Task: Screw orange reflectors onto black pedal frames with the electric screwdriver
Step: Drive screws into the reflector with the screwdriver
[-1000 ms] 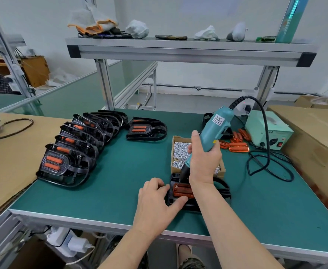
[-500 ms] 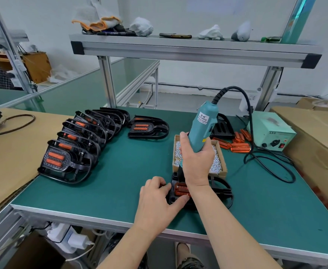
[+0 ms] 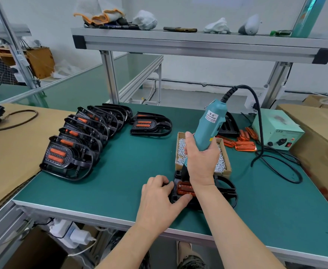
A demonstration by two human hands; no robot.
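Note:
A black pedal frame lies near the table's front edge with orange reflectors set in it. My left hand grips the frame's left end, thumb against the near reflector. My right hand grips the teal electric screwdriver, which stands almost upright with its tip down at the frame's far left end, hidden behind my hand. A cardboard box of silver screws sits just behind the frame. Loose orange reflectors lie to the right of the box.
A row of several black pedals with reflectors leans at the left, and one more pedal lies flat behind. The screwdriver's pale green power unit and black cable sit at the right. Cardboard sheets flank the green table.
The screwdriver has swung more upright over the pedal, and its top has moved left. My left hand has stayed on the frame's left end.

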